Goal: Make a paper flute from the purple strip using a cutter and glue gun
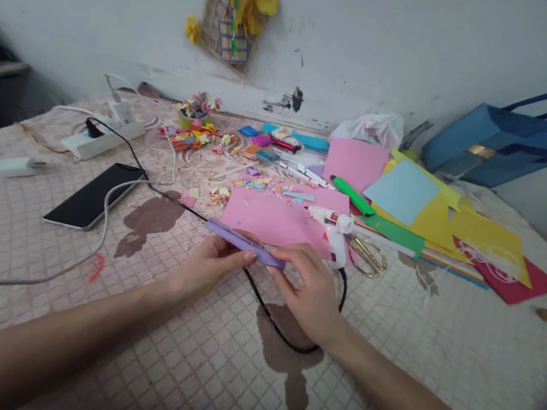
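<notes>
Both hands hold a purple craft sheet (pixel 237 239) above the table, seen nearly edge-on as a long narrow band. Its left part lies in my left hand (pixel 219 261), thumb on the near side. The fingers and thumb of my right hand (pixel 306 289) pinch its right end, which looks rolled or folded. Just beyond my right hand, a white glue gun (pixel 334 236) rests on a pink sheet (pixel 257 213). Its black cord (pixel 282 332) runs under the purple sheet. Gold-handled scissors (pixel 370 253) lie right of the glue gun.
A black phone (pixel 97 197) and white charger (pixel 16 166) lie at left, near a power strip (pixel 104 141) and a grey cable (pixel 100 237). Paper scraps (pixel 219 195) and markers (pixel 307 174) are at the back. Coloured sheets (pixel 404 194) and a blue bag (pixel 490 145) stand right.
</notes>
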Action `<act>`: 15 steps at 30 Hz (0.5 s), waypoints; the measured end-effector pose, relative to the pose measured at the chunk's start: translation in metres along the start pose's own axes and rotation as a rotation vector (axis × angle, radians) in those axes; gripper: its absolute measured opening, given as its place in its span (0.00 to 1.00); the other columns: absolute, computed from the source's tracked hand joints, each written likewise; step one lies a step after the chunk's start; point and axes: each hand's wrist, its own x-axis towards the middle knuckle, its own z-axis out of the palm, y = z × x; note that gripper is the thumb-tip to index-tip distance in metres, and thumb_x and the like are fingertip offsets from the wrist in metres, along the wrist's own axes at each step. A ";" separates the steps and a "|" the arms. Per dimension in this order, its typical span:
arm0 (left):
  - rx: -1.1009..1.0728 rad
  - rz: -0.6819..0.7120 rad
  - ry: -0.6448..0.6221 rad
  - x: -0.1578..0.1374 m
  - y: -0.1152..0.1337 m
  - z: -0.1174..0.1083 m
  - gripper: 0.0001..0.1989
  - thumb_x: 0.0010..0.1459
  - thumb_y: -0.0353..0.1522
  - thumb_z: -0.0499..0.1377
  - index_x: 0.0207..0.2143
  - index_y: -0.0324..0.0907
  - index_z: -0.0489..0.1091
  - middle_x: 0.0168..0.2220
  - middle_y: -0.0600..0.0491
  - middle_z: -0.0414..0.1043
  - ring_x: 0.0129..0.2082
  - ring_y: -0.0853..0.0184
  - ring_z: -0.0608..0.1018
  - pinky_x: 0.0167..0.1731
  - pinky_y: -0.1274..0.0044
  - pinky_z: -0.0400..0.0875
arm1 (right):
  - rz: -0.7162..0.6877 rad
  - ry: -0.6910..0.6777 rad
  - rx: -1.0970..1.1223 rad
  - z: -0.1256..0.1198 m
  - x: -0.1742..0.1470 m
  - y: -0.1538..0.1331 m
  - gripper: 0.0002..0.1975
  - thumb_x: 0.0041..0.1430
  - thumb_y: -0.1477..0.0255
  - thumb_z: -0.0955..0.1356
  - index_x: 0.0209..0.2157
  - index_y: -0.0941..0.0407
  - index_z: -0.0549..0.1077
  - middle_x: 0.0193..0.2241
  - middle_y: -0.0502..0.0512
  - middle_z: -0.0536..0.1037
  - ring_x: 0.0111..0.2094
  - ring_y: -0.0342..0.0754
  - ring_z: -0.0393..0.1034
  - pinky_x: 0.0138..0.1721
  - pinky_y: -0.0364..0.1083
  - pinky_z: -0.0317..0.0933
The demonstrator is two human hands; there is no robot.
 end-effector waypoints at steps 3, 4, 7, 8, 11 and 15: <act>-0.006 -0.013 -0.011 0.000 -0.004 0.000 0.12 0.50 0.31 0.65 0.39 0.41 0.72 0.38 0.53 0.74 0.41 0.67 0.74 0.46 0.75 0.64 | -0.049 -0.001 -0.031 0.002 -0.001 0.002 0.06 0.59 0.76 0.65 0.39 0.54 0.70 0.34 0.55 0.74 0.39 0.49 0.68 0.39 0.51 0.65; -0.010 -0.017 -0.017 0.000 -0.005 0.000 0.11 0.51 0.31 0.65 0.39 0.41 0.72 0.38 0.53 0.74 0.42 0.66 0.74 0.48 0.74 0.64 | -0.059 -0.004 -0.039 0.003 -0.002 0.002 0.06 0.59 0.77 0.65 0.39 0.55 0.70 0.34 0.55 0.74 0.39 0.49 0.67 0.39 0.51 0.65; -0.030 -0.030 -0.039 0.000 -0.006 -0.001 0.10 0.53 0.31 0.63 0.38 0.41 0.73 0.38 0.53 0.74 0.41 0.67 0.74 0.48 0.73 0.64 | -0.054 -0.016 -0.044 0.005 -0.001 0.000 0.07 0.58 0.78 0.66 0.38 0.55 0.69 0.35 0.56 0.74 0.39 0.50 0.67 0.40 0.51 0.65; -0.034 -0.034 -0.043 0.000 -0.006 -0.001 0.09 0.53 0.31 0.63 0.39 0.41 0.73 0.38 0.53 0.74 0.41 0.67 0.74 0.47 0.74 0.65 | -0.038 -0.018 -0.036 0.005 -0.001 -0.001 0.07 0.57 0.78 0.66 0.39 0.55 0.69 0.35 0.56 0.74 0.40 0.50 0.67 0.41 0.51 0.64; -0.017 -0.034 -0.049 0.001 -0.005 -0.001 0.09 0.54 0.32 0.62 0.39 0.41 0.72 0.37 0.53 0.74 0.40 0.67 0.74 0.45 0.74 0.66 | 0.041 -0.029 0.022 0.006 0.000 -0.002 0.10 0.55 0.79 0.67 0.39 0.55 0.68 0.36 0.55 0.74 0.39 0.49 0.68 0.41 0.50 0.65; 0.067 0.004 -0.048 0.000 -0.004 -0.001 0.09 0.54 0.33 0.62 0.38 0.41 0.72 0.36 0.53 0.74 0.38 0.66 0.74 0.43 0.75 0.67 | 0.067 -0.029 0.075 0.007 0.000 -0.002 0.08 0.55 0.80 0.66 0.37 0.55 0.68 0.35 0.54 0.74 0.37 0.47 0.69 0.39 0.47 0.66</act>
